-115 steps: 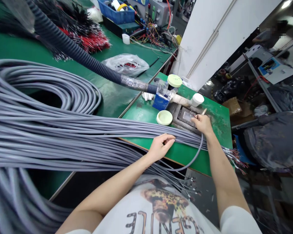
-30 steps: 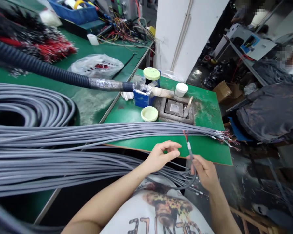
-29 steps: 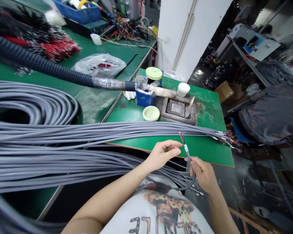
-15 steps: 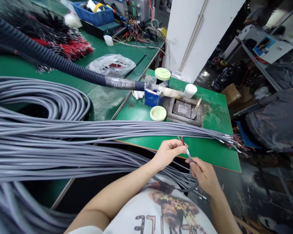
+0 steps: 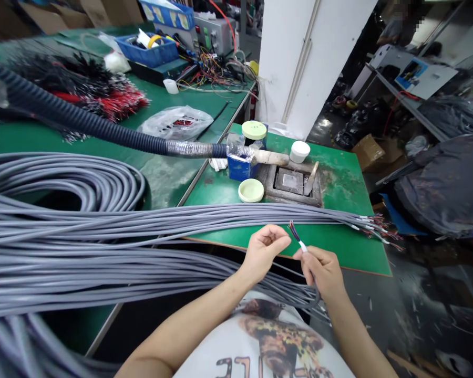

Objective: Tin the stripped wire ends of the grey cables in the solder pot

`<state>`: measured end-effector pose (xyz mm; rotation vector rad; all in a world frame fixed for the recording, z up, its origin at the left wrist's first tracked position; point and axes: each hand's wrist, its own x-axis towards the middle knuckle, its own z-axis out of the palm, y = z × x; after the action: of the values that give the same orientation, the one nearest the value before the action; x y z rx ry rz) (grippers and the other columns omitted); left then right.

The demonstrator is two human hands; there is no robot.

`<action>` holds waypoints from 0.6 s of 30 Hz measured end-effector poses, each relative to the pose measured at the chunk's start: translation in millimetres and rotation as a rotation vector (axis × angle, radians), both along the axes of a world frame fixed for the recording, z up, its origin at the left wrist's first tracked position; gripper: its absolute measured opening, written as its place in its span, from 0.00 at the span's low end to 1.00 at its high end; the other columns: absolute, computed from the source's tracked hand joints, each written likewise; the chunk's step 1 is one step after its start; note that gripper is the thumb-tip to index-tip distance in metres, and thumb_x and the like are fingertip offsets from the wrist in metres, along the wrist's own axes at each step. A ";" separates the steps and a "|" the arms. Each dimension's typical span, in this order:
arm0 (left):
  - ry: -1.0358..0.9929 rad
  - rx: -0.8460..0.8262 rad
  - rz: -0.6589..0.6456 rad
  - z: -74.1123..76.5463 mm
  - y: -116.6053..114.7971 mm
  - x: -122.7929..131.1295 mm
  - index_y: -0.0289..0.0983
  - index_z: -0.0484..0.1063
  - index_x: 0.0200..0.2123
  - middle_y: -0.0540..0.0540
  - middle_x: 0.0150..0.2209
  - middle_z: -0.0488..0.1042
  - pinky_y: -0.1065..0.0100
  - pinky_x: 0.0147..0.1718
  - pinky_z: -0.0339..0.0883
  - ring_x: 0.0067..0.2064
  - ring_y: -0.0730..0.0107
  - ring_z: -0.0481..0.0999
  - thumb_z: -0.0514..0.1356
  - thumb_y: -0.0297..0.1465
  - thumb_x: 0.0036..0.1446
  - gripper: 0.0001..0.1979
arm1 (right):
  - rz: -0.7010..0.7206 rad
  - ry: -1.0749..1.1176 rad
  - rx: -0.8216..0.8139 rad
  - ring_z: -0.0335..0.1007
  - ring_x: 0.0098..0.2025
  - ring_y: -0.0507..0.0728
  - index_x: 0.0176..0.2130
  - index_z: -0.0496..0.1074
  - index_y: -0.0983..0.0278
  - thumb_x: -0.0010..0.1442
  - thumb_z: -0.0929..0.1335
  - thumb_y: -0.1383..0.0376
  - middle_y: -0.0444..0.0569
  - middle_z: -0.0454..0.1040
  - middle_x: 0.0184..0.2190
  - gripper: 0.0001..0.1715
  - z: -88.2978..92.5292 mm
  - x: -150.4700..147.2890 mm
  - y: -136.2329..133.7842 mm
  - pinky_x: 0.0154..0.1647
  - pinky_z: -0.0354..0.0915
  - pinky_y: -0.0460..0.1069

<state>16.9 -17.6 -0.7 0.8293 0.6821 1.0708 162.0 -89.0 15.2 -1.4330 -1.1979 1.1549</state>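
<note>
My right hand [image 5: 321, 268] is closed around a grey cable, just below its stripped end. From that hand rises a white sleeve [image 5: 303, 247], topped by thin wires [image 5: 294, 231] in red, dark and other colours. My left hand [image 5: 266, 247] is just left of these wires, apart from them, thumb and forefinger drawn together with nothing visible between them. Behind both hands, a long bundle of grey cables [image 5: 220, 214] crosses the green table, its stripped ends [image 5: 374, 226] fanned out at the right. A second grey bundle [image 5: 161, 268] runs lower, toward my lap.
Beyond the cables, a solder pot [image 5: 291, 181] is set in a grimy frame, with a scraper [image 5: 311, 178] leaning there. A ribbed black hose [image 5: 134, 137] ends at a blue box [image 5: 240, 167]. A pale green lid [image 5: 251, 190] and white jar [image 5: 299, 151] stand nearby. A white pillar [image 5: 295, 63] rises behind.
My left hand has come off the cable's sleeve and wires and moved slightly left. My right hand has slid up to the sleeve. The view has tilted up a little.
</note>
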 end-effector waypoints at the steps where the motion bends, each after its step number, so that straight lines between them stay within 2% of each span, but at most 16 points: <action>1: 0.023 0.008 0.019 -0.8 -0.2 -0.6 0.35 0.72 0.27 0.52 0.24 0.70 0.74 0.28 0.61 0.26 0.78 0.66 0.68 0.34 0.46 0.10 | -0.021 -0.032 -0.003 0.50 0.12 0.47 0.35 0.76 0.67 0.61 0.64 0.56 0.38 0.60 0.08 0.19 0.2 -2.0 0.2 0.17 0.50 0.44; 5: 0.075 0.009 0.035 0.6 -1.5 -0.2 0.35 0.74 0.29 0.50 0.27 0.74 0.71 0.33 0.66 0.29 0.74 0.70 0.68 0.35 0.46 0.10 | -0.034 -0.132 -0.007 0.53 0.13 0.47 0.35 0.76 0.66 0.62 0.63 0.55 0.38 0.60 0.10 0.19 2.1 -6.8 0.7 0.18 0.53 0.44; 12: 0.151 0.052 0.082 4.8 0.2 1.7 0.36 0.75 0.29 0.49 0.28 0.76 0.70 0.33 0.67 0.30 0.72 0.72 0.67 0.35 0.46 0.09 | -0.022 -0.229 0.017 0.57 0.15 0.48 0.35 0.76 0.64 0.63 0.62 0.56 0.38 0.61 0.11 0.19 2.9 -8.4 1.5 0.20 0.56 0.44; 18: 0.162 0.056 0.107 2.0 1.0 0.7 0.37 0.76 0.31 0.50 0.28 0.75 0.72 0.33 0.66 0.30 0.74 0.71 0.68 0.34 0.46 0.09 | -0.010 -0.248 0.029 0.55 0.15 0.47 0.28 0.74 0.64 0.63 0.62 0.56 0.38 0.60 0.11 0.19 5.6 -10.7 1.6 0.21 0.56 0.44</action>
<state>17.5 -16.5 1.3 0.9436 0.8436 1.1313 151.3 -87.3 20.8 -1.5924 -1.3699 0.9693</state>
